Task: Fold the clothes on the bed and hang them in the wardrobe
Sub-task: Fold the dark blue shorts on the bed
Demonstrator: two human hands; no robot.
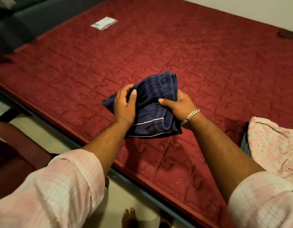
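A folded navy garment (152, 102) with a thin white stripe is held just above the red quilted bed (208, 71). My left hand (125, 106) grips its left side, thumb on top and fingers underneath. On the right side, my right hand (177, 105), with a silver bracelet on the wrist, grips the garment, its thumb pressed across the fabric. A pink patterned garment (273, 145) lies on the bed at the right edge, over a dark piece of cloth (245, 143).
A small white packet (103, 23) lies far back on the bed. A dark object (287, 34) sits at the bed's far right edge. Pale floor (43, 134) runs along the near bed edge, with a dark red-brown piece of furniture (14, 153) at the left.
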